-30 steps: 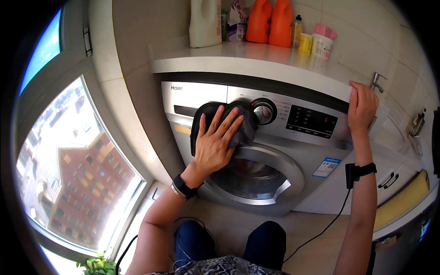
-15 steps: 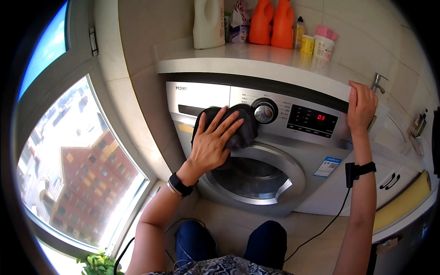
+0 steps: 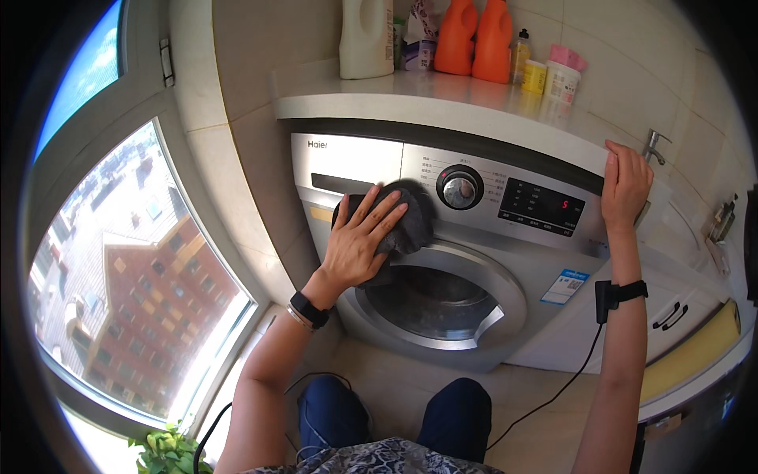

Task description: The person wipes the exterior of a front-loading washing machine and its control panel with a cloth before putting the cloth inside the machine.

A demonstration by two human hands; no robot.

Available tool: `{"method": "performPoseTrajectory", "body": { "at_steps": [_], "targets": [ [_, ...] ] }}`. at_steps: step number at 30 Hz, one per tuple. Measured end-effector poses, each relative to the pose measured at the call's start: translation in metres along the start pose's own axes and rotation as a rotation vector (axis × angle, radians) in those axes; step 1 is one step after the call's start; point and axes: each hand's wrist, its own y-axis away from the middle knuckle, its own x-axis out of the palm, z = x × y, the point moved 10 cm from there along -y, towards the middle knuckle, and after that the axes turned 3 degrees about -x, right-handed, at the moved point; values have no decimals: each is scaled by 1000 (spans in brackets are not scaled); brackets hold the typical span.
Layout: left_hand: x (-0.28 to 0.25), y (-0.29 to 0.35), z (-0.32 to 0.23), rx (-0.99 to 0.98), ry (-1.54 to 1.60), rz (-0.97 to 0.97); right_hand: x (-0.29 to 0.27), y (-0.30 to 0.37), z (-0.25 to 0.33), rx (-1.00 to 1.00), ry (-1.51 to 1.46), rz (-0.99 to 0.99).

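Note:
My left hand [image 3: 359, 241], fingers stretched and slightly spread, holds a dark grey cloth [image 3: 412, 221] pressed against the front of a silver washing machine [image 3: 545, 272]. The cloth lies left of the round dial [image 3: 459, 190], below the detergent drawer [image 3: 347, 160], and its lower part overlaps the top left of the round door [image 3: 438, 304]. My right hand [image 3: 626, 186] rests over the front edge of the white countertop [image 3: 474, 107], right of the lit display [image 3: 542, 204]. Its fingers lie on the edge and hold no loose thing.
On the countertop stand a white jug [image 3: 366, 43], two orange bottles [image 3: 491, 47], a yellow tub [image 3: 533, 77] and a white tub [image 3: 561, 83]. A window [image 3: 150, 292] is at left, above a plant [image 3: 167, 452]. A tap [image 3: 654, 146] stands right. A cable [image 3: 553, 395] hangs from my right wrist.
My left hand has slid the cloth slightly left, away from the dial. The red figures on the display have changed. My right hand stays on the countertop edge.

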Motion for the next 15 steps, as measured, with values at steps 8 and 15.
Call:
{"method": "performPoseTrajectory", "body": {
  "at_steps": [8, 15],
  "targets": [
    [9, 38, 77, -510, 110, -295, 2, 0, -1, 7, -2, 3],
    [15, 8, -23, -337, 185, -170, 3, 0, 1, 1, 5, 11]
  ]
}}
